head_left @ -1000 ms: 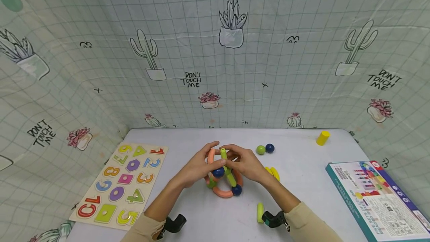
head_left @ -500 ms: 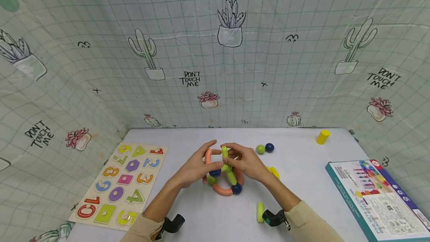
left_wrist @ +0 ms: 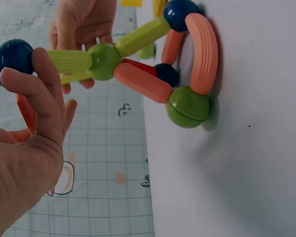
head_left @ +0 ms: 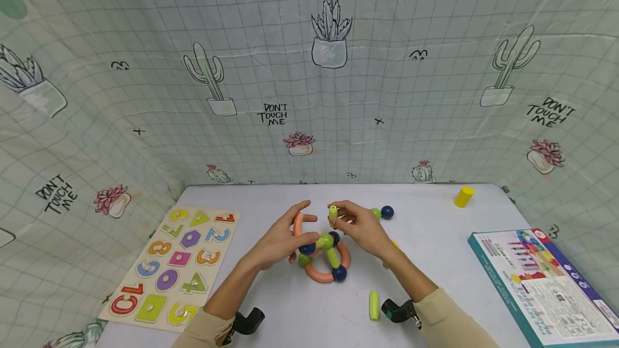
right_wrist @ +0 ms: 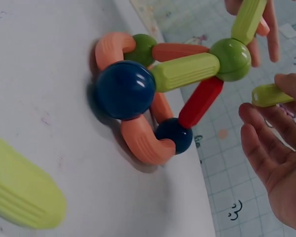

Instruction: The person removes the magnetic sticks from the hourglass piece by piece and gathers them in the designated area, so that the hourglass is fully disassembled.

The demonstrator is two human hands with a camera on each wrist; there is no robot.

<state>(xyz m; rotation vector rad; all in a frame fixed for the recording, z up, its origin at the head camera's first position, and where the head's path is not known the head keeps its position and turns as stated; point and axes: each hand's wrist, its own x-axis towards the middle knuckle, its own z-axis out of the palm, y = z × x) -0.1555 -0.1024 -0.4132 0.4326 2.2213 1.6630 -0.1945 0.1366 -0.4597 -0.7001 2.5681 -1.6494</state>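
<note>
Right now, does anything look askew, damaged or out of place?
Nothing looks damaged or spilled. The right hand pinches a green rod held apart from the ball-and-rod structure, which the left hand steadies.

The person wears a long-sleeved top in a pale beige or cream cloth, and both sleeves end at the wrist, leaving the left hand (head_left: 280,238) and the right hand (head_left: 360,227) bare. A black wrist mount (head_left: 246,321) with a rounded, curved plastic body sits under the left cuff. A matching black mount (head_left: 398,310) sits under the right cuff, with a small silvery fitting at its end.
</note>
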